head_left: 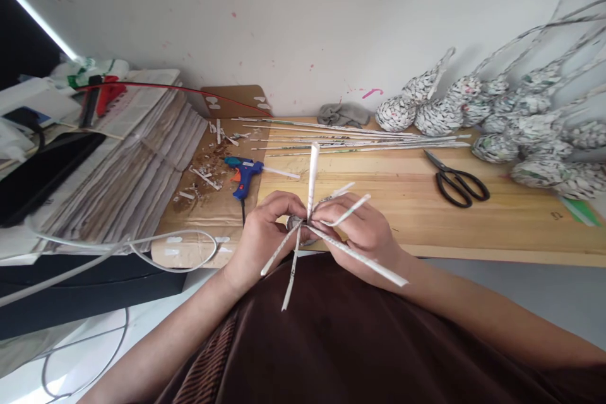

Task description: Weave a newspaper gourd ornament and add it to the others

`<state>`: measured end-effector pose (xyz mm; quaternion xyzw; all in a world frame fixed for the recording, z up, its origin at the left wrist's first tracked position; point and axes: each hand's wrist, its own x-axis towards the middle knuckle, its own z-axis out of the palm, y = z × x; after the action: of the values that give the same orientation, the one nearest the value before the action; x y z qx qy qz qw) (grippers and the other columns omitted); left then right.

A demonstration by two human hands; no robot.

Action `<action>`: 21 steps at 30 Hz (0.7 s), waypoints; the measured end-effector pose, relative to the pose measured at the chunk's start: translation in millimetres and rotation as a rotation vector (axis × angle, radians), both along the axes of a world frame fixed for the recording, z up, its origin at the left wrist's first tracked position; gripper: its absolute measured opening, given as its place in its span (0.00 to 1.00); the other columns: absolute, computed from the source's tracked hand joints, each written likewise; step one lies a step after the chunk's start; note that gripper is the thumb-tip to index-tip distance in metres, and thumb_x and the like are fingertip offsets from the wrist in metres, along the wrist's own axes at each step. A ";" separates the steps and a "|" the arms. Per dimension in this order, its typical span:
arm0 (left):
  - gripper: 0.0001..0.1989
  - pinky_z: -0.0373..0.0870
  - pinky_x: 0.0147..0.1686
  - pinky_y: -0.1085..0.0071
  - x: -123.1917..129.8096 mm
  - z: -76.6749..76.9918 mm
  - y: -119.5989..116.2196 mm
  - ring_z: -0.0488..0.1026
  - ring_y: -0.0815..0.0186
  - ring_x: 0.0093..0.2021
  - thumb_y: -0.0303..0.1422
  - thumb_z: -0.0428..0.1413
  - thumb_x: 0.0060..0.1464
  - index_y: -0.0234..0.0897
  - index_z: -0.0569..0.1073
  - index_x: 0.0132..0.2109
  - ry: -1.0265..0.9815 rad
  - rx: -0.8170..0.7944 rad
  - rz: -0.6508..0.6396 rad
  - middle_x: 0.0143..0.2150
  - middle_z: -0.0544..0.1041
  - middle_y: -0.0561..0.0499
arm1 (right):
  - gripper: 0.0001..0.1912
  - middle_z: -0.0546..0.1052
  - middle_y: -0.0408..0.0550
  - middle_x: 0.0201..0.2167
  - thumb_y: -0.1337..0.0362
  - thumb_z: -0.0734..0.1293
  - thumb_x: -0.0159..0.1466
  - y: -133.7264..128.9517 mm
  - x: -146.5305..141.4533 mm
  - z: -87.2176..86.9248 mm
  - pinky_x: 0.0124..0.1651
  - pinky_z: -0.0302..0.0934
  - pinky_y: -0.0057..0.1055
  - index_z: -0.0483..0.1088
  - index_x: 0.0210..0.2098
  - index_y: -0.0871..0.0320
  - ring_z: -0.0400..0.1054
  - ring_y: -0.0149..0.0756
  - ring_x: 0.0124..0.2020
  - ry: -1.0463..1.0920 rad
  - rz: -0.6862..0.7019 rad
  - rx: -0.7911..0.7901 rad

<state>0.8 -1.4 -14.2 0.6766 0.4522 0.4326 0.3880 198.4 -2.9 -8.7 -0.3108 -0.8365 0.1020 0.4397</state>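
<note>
Near the table's front edge, close to my body, both hands meet around a small woven newspaper piece (294, 222). Several rolled paper strips (312, 180) fan out from it, one pointing up and away, others toward me and to the right. My left hand (268, 231) grips its left side with bent fingers. On its right, my right hand (362, 233) is closed on the piece, its fingers among the strips where they come together. The underside of the piece is mostly hidden by my fingers.
A blue glue gun (246, 175) lies left on cardboard (184, 249) with paper scraps. Long paper rolls (355, 137) lie behind my hands. Black scissors (454, 183) and several woven paper shapes (440, 117) are right. Stacked newspapers (156, 151) and a white cable (175, 233) sit left.
</note>
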 end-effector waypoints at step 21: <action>0.08 0.77 0.44 0.67 -13.9 -3.6 -3.4 0.80 0.61 0.46 0.28 0.65 0.56 0.41 0.80 0.44 0.116 0.255 -0.087 0.47 0.83 0.46 | 0.03 0.81 0.51 0.38 0.68 0.70 0.66 -3.9 -10.0 -12.7 0.42 0.72 0.34 0.71 0.36 0.56 0.77 0.38 0.40 0.377 -0.058 -0.471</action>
<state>-13.1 -4.7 -17.8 0.7633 0.3854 0.4295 0.2904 188.4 -6.7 -21.5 -0.4034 -0.6843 0.3365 0.5058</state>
